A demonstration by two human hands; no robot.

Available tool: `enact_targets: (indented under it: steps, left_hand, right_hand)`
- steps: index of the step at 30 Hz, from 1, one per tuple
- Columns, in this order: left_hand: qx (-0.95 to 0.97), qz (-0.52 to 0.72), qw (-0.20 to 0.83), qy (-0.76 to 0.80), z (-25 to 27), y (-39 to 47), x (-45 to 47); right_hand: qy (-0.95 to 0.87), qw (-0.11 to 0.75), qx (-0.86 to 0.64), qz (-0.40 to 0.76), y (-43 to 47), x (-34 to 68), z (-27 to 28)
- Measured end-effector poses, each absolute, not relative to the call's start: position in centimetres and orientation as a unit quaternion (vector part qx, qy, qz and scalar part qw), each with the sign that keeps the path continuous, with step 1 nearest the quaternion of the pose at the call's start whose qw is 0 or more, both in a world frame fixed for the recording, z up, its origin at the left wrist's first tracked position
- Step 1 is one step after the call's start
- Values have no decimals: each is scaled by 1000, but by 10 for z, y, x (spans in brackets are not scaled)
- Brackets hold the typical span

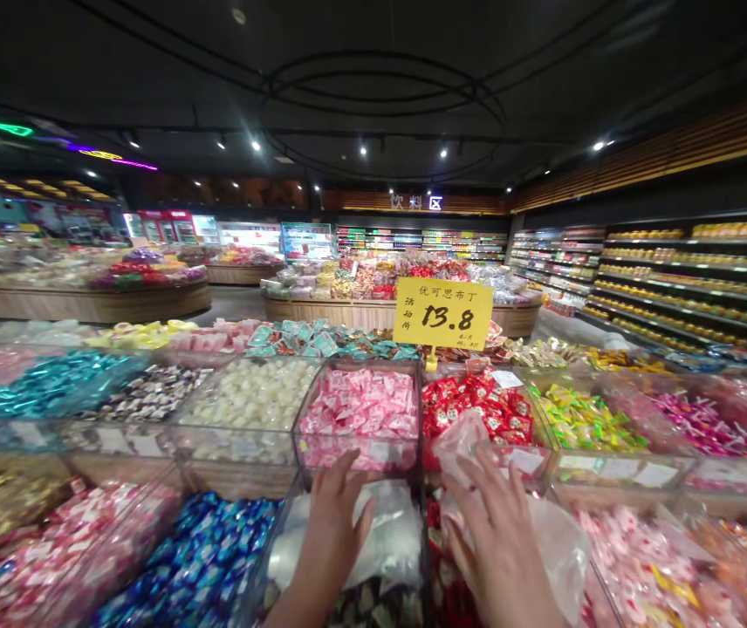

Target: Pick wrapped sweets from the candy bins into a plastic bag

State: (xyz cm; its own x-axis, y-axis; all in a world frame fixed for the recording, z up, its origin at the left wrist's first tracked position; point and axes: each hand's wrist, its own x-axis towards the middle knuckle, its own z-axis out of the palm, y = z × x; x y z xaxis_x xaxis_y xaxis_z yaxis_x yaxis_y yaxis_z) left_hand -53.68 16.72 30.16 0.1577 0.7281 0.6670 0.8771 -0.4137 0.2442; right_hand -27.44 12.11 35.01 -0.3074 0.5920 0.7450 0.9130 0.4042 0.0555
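My left hand (335, 523) is open above a front bin, its thumb held away from the fingers. Beneath it lies what looks like a roll of clear plastic bags (390, 523), with dark-wrapped candies below. To the right, my right hand (501, 528) has its fingers spread over a thin translucent plastic bag (563, 545). Part of that bag rises behind the fingertips; whether the hand touches it I cannot tell. Just beyond the hands are a bin of pink wrapped candies (364, 401) and one of red wrapped candies (478, 406).
A yellow price sign (443, 314) stands behind the red candies. Clear bin walls separate blue candies (207, 545), white candies (252, 397) and yellow-green candies (586, 419). Further back is another candy island (400, 310); stocked shelves (694, 270) line the right wall.
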Motion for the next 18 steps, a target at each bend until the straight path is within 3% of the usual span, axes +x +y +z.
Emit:
enact_targets:
  steps: [7, 12, 18]
  left_hand:
    - [-744, -210, 92, -627, 260, 128, -633]
    - [-795, -104, -68, -594, 250, 118, -652]
    - [-806, -135, -141, -559, 245, 129, -662]
  right_hand:
    - [-815, 168, -552, 58, 131, -369, 295]
    - [-859, 75, -491, 123, 139, -417, 263]
    - [-861, 62, -489, 128, 140, -450, 253]
